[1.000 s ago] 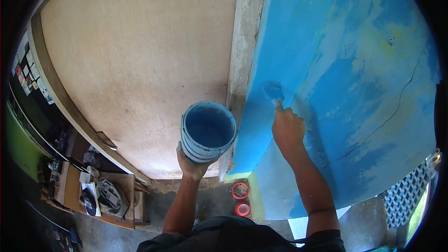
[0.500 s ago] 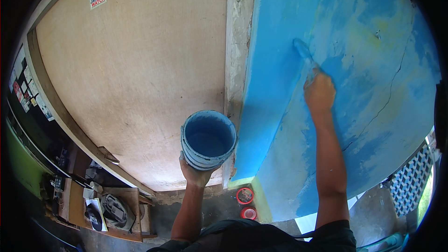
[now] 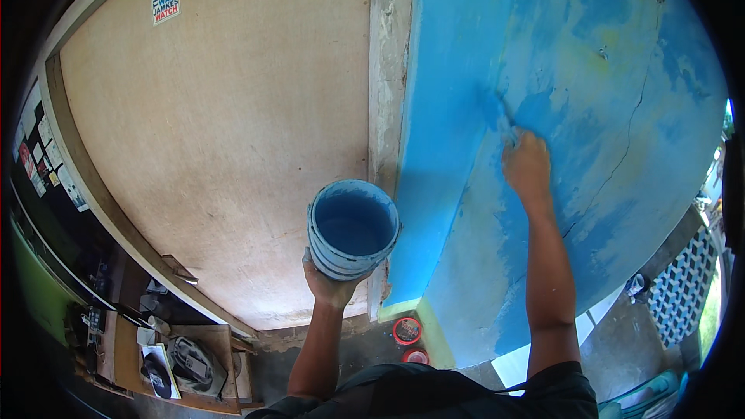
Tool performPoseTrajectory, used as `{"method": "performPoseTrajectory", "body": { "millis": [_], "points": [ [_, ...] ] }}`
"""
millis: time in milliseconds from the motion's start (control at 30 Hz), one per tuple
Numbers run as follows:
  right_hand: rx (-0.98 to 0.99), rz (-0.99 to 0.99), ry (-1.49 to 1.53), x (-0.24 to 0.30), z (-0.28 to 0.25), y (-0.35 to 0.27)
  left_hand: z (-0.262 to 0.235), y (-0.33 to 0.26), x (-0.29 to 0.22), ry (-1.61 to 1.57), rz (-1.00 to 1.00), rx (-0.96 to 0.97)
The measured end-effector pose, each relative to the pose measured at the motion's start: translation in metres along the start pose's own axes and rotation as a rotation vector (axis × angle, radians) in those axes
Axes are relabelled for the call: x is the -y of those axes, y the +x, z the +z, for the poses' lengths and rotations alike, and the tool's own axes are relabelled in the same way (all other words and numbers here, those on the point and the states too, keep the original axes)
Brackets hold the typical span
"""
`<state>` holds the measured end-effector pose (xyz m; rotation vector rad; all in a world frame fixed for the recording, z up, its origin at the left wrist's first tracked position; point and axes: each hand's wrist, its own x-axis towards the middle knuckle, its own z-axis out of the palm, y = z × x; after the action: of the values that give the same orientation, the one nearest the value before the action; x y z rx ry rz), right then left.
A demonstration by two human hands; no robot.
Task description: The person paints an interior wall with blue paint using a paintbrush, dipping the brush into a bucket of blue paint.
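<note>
My left hand (image 3: 330,283) grips a paint bucket (image 3: 318,237) from below and holds it up in front of the wooden panel. Blue paint lies inside the bucket, and smears of it coat the rim. My right hand (image 3: 528,163) is closed round the handle of a paintbrush (image 3: 506,126). The bristles, blurred and blue, press against the wall near the inner corner. On the left the blue wall strip (image 3: 458,70) is evenly coated, while the wall to its right (image 3: 489,264) is patchy blue and grey with a long crack.
A pale wooden panel (image 3: 217,132) with a sticker fills the left. Two round red-rimmed items (image 3: 407,330) rest on the floor by the corner. A wooden desk (image 3: 128,361) carrying a grey bag (image 3: 194,363) stands at lower left. Green chairs (image 3: 640,399) are at lower right.
My right hand and the brush have moved slightly down along the corner. The bucket has shifted a little to the right, still in my left hand. The whole view has turned slightly.
</note>
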<state>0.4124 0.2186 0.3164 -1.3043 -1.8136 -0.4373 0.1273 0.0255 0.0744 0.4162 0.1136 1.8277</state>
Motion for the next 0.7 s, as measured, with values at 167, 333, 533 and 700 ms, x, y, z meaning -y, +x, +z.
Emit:
{"method": "performPoseTrajectory", "body": {
  "millis": [167,333,533,700],
  "points": [
    [-0.008,0.088,-0.112,0.033,0.007,0.013,-0.01,-0.003,0.001,-0.012,-0.018,-0.009],
    [0.288,0.102,-0.224,0.023,0.064,-0.059,-0.003,-0.004,0.004,-0.034,-0.03,-0.019],
    [0.492,0.094,-0.052,-0.021,0.042,-0.033,0.001,-0.007,-0.001,-0.065,-0.064,-0.004],
    [0.108,0.129,-0.005,0.015,0.004,0.018,0.004,-0.01,-0.001,-0.058,-0.055,-0.093]
  ]
}}
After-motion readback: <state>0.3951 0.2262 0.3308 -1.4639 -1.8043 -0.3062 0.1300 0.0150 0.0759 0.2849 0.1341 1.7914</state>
